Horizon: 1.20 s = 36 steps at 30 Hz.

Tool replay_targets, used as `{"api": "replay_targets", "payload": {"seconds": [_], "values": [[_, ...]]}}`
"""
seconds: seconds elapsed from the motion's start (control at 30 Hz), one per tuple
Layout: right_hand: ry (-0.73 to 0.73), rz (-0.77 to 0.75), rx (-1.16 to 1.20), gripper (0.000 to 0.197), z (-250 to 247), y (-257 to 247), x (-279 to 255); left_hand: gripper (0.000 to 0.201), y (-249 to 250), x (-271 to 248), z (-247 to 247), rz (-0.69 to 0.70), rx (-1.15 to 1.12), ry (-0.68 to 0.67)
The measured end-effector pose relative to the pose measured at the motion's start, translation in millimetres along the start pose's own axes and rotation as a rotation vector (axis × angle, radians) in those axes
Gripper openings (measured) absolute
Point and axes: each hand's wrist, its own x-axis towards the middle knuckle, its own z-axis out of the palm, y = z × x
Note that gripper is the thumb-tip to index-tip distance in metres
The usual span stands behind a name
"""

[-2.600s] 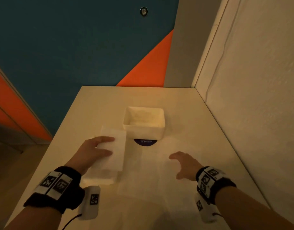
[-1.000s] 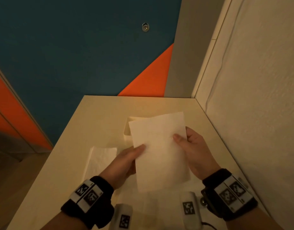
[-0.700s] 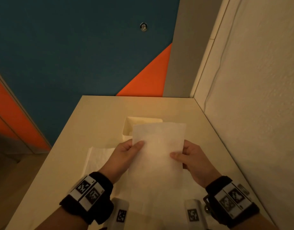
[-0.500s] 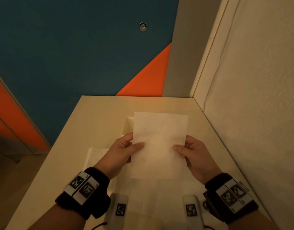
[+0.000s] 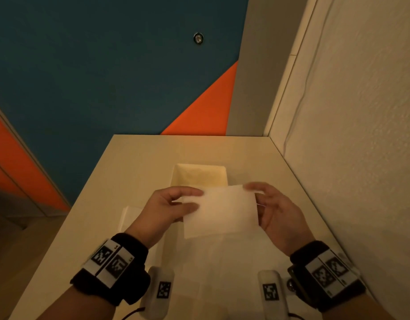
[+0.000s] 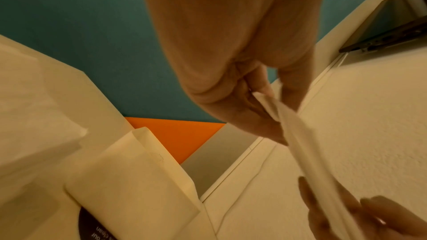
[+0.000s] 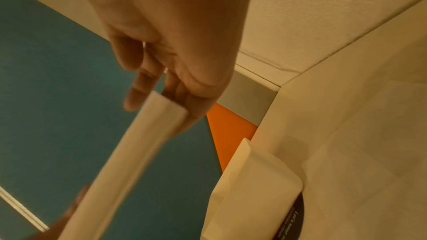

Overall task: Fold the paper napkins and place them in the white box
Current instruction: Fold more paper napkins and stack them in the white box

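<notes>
A white paper napkin (image 5: 220, 210), folded over, hangs in the air between both hands, just in front of the white box (image 5: 199, 175). My left hand (image 5: 176, 204) pinches its left edge between thumb and fingers. My right hand (image 5: 264, 199) pinches its right edge. In the left wrist view the napkin (image 6: 307, 145) is edge-on between the left hand's fingers (image 6: 261, 83). In the right wrist view the folded napkin (image 7: 148, 130) is thick at the right hand's fingertips (image 7: 175, 98). The box's inside shows only partly.
A stack of unfolded napkins (image 5: 130, 218) lies on the cream table (image 5: 134, 162) to the left of my left hand. More napkin sheets (image 5: 222, 255) lie under my hands. A dark round label (image 7: 293, 222) sits by the box. A white wall (image 5: 349, 158) borders the table's right side.
Both hands picked up a napkin from the table, held it upright, then brought its top edge down toward me, so it now shows shorter and doubled over.
</notes>
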Motion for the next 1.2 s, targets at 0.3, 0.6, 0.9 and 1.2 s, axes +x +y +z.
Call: {"api": "replay_targets", "payload": {"seconds": [0.3,0.6,0.9,1.2], "values": [[-0.032,-0.210,-0.620,0.066,10,-7,11,0.026,4,-5,14,0.120,0.051,-0.038],[-0.335,-0.172,-0.986,0.063,22,-25,29,0.033,20,-2,-3,-0.056,0.306,-0.300],[-0.459,-0.104,-0.925,0.060,37,-15,35,0.035,2,-7,0,-0.118,0.222,-0.253],[0.148,0.208,-1.034,0.048,-30,72,55,0.035,-23,-21,-42,-0.178,0.236,0.178]]}}
